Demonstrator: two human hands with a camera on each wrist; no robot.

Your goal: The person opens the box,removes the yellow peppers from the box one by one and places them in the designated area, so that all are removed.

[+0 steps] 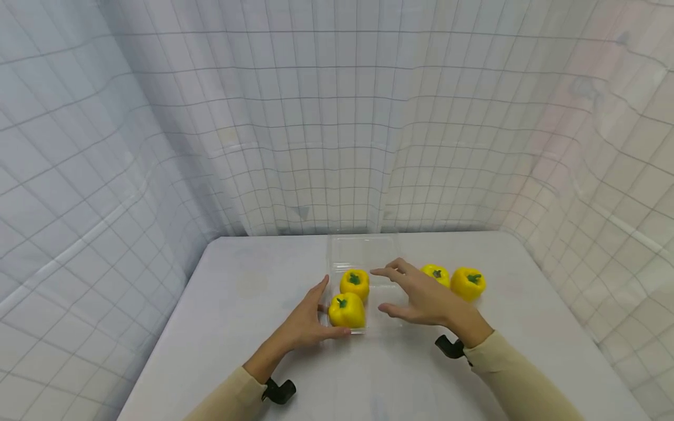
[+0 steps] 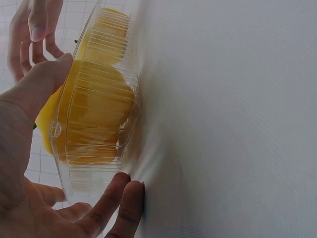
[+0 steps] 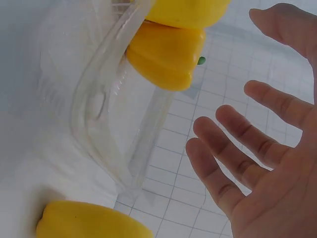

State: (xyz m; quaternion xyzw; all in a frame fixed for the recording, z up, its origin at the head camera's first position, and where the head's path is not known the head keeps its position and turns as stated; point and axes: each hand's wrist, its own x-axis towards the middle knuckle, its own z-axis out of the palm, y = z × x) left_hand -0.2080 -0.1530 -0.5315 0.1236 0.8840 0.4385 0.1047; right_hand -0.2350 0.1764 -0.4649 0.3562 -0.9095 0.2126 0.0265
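A clear plastic clamshell container (image 1: 359,331) lies on the table with its lid (image 1: 363,248) folded open toward the back. Two yellow bell peppers with green stems sit along its left side, a nearer pepper (image 1: 346,311) and a farther pepper (image 1: 355,282). My left hand (image 1: 305,320) holds the container's front left corner, thumb along the front rim and fingers at the left side. Over the container's right part hovers my right hand (image 1: 416,295), its fingers spread and holding nothing. The right wrist view shows the gap between this hand (image 3: 277,163) and the container wall (image 3: 89,104).
Two more yellow bell peppers, a partly covered one (image 1: 436,272) and another (image 1: 468,283), rest on the white table (image 1: 237,304) behind the right hand and forearm. A white curtain with a grid pattern (image 1: 316,128) surrounds the table at the back and sides.
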